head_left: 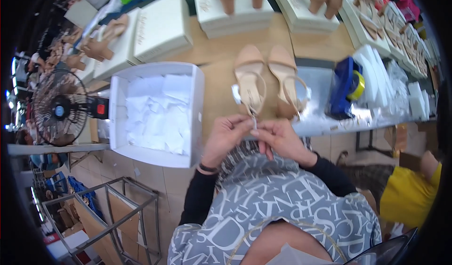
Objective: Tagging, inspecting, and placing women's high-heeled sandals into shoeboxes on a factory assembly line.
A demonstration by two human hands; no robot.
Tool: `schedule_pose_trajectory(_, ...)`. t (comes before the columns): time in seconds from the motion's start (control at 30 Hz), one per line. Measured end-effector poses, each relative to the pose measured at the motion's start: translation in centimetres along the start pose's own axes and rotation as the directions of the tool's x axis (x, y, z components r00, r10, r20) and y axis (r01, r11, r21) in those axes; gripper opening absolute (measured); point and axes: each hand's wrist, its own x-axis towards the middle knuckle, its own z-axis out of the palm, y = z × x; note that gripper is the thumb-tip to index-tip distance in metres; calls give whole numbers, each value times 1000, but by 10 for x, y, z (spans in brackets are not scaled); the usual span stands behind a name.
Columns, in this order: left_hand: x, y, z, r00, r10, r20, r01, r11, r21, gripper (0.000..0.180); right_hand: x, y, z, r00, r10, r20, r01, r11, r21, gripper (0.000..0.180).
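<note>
A pair of beige open sandals lies side by side on the table, toes pointing away: a left sandal [249, 81] and a right sandal [283, 79], each with an ankle strap. At the heel end of the left one, my left hand [229, 135] and my right hand [281, 138] meet. Both pinch a small whitish strip [254, 122] between thumb and fingers; whether it is a tag or part of the strap, I cannot tell. To the left stands an open white shoebox [197, 109] lined with crumpled white tissue paper [157, 112].
Closed white shoeboxes [162, 27] line the far side, several with sandals on top. A blue tape dispenser [343, 88] with yellow tape stands right, beside white foam pieces [374, 72]. A black fan [59, 107] is at left, a metal frame [110, 218] below. Someone in yellow [407, 194] is near right.
</note>
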Motion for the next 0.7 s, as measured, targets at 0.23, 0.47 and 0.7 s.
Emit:
schedule_pose_trajectory(0.23, -7, -33, 6, 990, 107, -88, -108, 994, -16, 18, -1, 30, 10, 988, -70, -135, 69, 998, -12, 24)
schedule_pose_trajectory(0.47, -16, -21, 8, 987, 130, -96, -131, 991, 3, 16, -6, 20, 9, 976, -175, -131, 160, 980, -114, 20)
schedule_pose_trajectory(0.7, -9, -20, 0, 991, 130, -7, -128, 983, 133, 19, -20, -9, -13, 977, 101, 189, -53, 968, -245, 31)
